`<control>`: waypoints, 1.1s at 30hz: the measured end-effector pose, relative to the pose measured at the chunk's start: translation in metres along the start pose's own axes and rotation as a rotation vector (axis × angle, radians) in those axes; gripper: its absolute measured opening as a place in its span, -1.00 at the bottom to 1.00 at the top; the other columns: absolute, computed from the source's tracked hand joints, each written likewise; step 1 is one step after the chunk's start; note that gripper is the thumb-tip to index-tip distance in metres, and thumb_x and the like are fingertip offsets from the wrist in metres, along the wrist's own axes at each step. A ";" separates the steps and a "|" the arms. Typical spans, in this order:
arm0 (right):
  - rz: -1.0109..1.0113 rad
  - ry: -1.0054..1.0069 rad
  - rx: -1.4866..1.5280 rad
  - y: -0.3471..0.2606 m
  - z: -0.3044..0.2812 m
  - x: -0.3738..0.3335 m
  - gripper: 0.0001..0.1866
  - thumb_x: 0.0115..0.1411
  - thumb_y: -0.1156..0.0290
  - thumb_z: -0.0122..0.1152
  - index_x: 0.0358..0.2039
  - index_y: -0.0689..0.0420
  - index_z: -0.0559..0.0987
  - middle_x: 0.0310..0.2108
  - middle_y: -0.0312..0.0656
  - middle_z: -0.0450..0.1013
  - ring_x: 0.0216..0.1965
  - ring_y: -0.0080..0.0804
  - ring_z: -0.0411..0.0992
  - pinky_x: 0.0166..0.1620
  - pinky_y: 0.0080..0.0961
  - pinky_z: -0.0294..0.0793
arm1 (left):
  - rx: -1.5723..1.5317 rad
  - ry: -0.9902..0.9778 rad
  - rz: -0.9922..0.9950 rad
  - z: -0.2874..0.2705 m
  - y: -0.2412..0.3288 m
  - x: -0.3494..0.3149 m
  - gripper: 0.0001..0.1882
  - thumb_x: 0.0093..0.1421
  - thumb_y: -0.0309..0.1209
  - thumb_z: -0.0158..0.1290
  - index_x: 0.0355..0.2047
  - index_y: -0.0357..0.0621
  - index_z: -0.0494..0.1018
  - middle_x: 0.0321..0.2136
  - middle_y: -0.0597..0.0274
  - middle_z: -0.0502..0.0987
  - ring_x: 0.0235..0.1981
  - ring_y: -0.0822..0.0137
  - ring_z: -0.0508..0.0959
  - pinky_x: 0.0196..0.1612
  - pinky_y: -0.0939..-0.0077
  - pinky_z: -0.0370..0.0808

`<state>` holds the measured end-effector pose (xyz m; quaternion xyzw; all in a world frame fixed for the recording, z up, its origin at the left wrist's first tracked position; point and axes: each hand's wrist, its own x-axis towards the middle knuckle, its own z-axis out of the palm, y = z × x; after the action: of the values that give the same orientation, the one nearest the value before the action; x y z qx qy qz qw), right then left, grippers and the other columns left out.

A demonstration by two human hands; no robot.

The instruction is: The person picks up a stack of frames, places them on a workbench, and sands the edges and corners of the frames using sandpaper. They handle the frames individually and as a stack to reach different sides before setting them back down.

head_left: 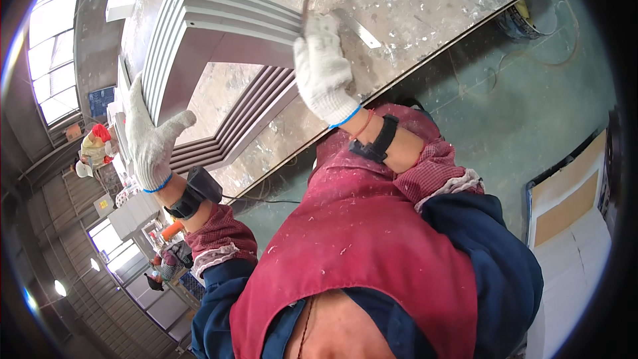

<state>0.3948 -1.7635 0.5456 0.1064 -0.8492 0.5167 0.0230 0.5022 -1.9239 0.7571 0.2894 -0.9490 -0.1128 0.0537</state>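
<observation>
So, nearest the camera you get the person's own red apron (359,252) over blue sleeves, dusted with pale flecks, and a dark band on each wrist. Both hands wear white knit gloves.

Left hand (151,134) is laid against the outer corner of a big white moulded frame (219,23), fingers straight and pressed together, thumb sticking out toward the opening. It looks like a steadying hold to me, so the frame doesn't slide on the counter (425,0).

Right hand (323,70) sits on the opposite side, at the frame's stepped edge. Its fingers are curled and bunched together around what seems to be a thin dark tool (306,10) poking out above the glove; I can't tell exactly what it is. A flat metal strip (359,28) lies just beside that hand.

The frame lies flat on the scuffed, paint-spattered counter, which probably makes the profile easier to get at.

Further off: a green floor, stacked boards at the right, and someone in red near the windows at the left.
</observation>
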 end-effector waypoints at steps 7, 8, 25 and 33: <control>-0.636 0.302 0.410 -0.098 -0.009 0.035 -0.28 0.21 0.04 0.20 0.21 0.34 0.39 0.20 0.25 0.34 0.27 0.22 0.27 0.35 0.08 0.18 | 0.072 0.049 0.150 0.003 -0.004 0.002 0.08 -0.26 -0.22 0.42 0.29 -0.34 0.24 0.12 -0.15 0.46 0.14 0.02 0.46 0.22 0.20 0.35; -0.613 0.335 0.404 -0.089 -0.008 0.036 -0.26 0.21 0.02 0.19 0.21 0.35 0.38 0.20 0.25 0.34 0.29 0.20 0.25 0.35 0.06 0.17 | 0.033 0.030 0.109 0.003 -0.003 0.001 0.08 -0.26 -0.22 0.42 0.29 -0.34 0.25 0.12 -0.15 0.47 0.14 0.03 0.47 0.21 0.20 0.37; -0.198 -0.255 0.319 0.037 0.000 0.036 -0.03 0.28 -0.44 -0.26 0.37 0.16 0.23 0.33 0.12 0.21 0.38 0.06 0.12 0.39 -0.14 0.12 | 0.100 0.009 0.065 0.000 0.014 -0.012 0.13 -0.26 -0.19 0.43 0.33 -0.37 0.19 0.14 -0.19 0.44 0.16 -0.02 0.44 0.23 0.18 0.34; -0.158 -0.448 0.164 0.025 -0.012 0.034 0.17 0.12 -0.61 -0.28 0.44 0.14 0.08 0.45 0.07 -0.02 0.47 0.07 -0.11 0.46 -0.10 -0.07 | 0.096 -0.030 0.040 -0.003 0.012 -0.010 0.12 -0.26 -0.18 0.38 0.33 -0.36 0.19 0.13 -0.21 0.44 0.17 -0.07 0.42 0.23 0.14 0.32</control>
<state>0.3557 -1.7473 0.5340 0.2858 -0.7775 0.5440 -0.1340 0.5042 -1.9088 0.7628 0.2709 -0.9596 -0.0706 0.0278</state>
